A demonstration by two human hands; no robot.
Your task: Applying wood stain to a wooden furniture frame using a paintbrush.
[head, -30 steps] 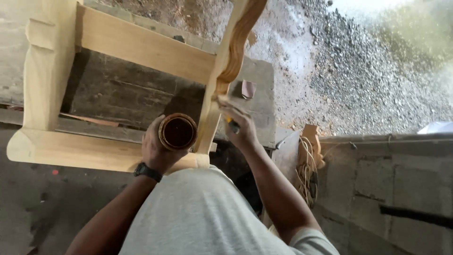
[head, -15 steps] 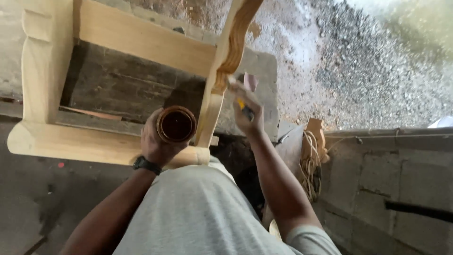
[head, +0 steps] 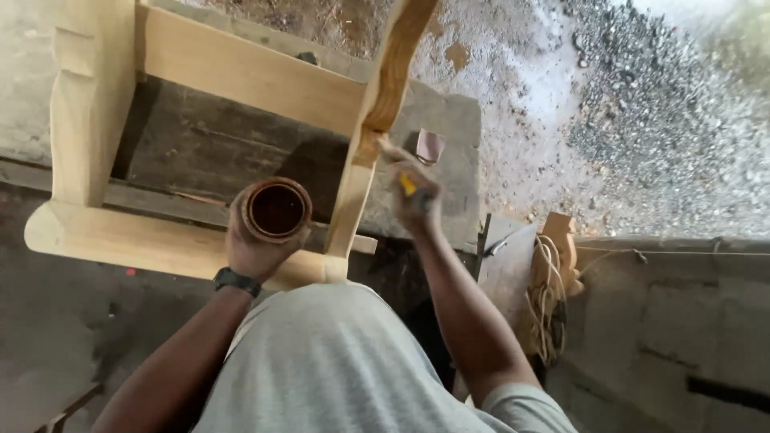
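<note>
- Fingers (head: pixel 241 228) of the left hand (head: pixel 255 244) wrap closed around a small round tin (head: pixel 277 210), held upright with its open mouth toward the camera; its inside is dark reddish-brown.
- Right hand (head: pixel 415 196) is closed in a grip on a yellow-handled brush (head: pixel 407 183), whose tip lies against the curved leg (head: pixel 383 104) of the wooden frame (head: pixel 241 76); the bristles themselves are too blurred to make out.
- Curved leg: upper part darker and amber-toned, lower part pale bare wood like the other members.
- Wooden frame: a pale rail runs between a carved post (head: pixel 88 96) at left and the curved leg at right; a lower rail (head: pixel 152 244) passes just beneath the left hand.
- Black wristwatch (head: pixel 234 281) sits on the left wrist.
- Dark wooden bench (head: pixel 200 152) lies under the frame, with a small pinkish scrap (head: pixel 430 146) on its far right end, near the right hand.
- Coil of pale cord (head: pixel 548 301) lies to the right, beside a concrete block wall (head: pixel 674 321).
- Gravel ground (head: pixel 634 120) fills the upper right.
</note>
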